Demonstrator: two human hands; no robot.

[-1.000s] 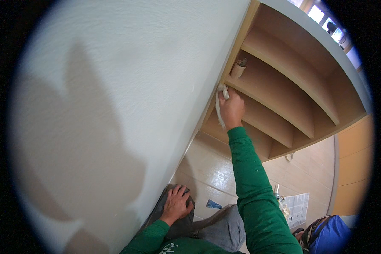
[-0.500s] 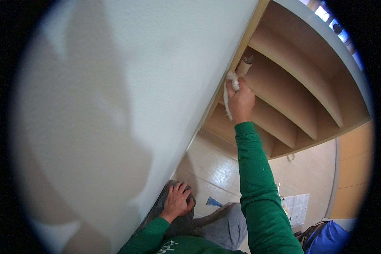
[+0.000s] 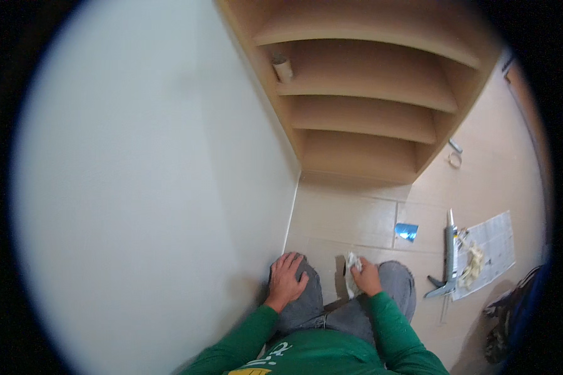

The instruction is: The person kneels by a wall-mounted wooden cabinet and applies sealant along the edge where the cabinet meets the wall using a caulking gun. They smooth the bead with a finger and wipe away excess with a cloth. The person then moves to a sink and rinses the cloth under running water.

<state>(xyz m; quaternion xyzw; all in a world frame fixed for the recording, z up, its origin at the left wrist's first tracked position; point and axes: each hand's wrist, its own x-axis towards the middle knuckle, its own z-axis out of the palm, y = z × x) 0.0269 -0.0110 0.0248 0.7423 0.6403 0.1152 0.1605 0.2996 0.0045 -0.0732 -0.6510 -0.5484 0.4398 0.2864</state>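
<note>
My left hand point(image 3: 284, 280) rests on my left knee with its fingers apart. Low between my knees, my right hand point(image 3: 366, 276) grips a crumpled white cloth point(image 3: 353, 265). Ahead of me stands a wooden shelf unit point(image 3: 363, 154) with curved-edged shelves. A beige cylinder point(image 3: 283, 70) is at the left end of one shelf. On the floor right of my right knee lies a caulking gun point(image 3: 450, 255), beside a printed paper sheet point(image 3: 494, 237) with crumpled cream material point(image 3: 473, 269) on it. A small shiny blue piece point(image 3: 406, 232) lies just beyond that knee.
A white wall point(image 3: 137, 175) runs close along my left, up to the shelf unit. A ring-shaped item point(image 3: 455, 160) lies on the tiled floor point(image 3: 344, 200) beside the unit's right side. A dark bag-like heap point(image 3: 513, 312) sits at the lower right.
My right hand has come down from inside the shelf unit to between my knees, still holding the cloth. The view has shifted, showing more floor. My left hand stays on my knee.
</note>
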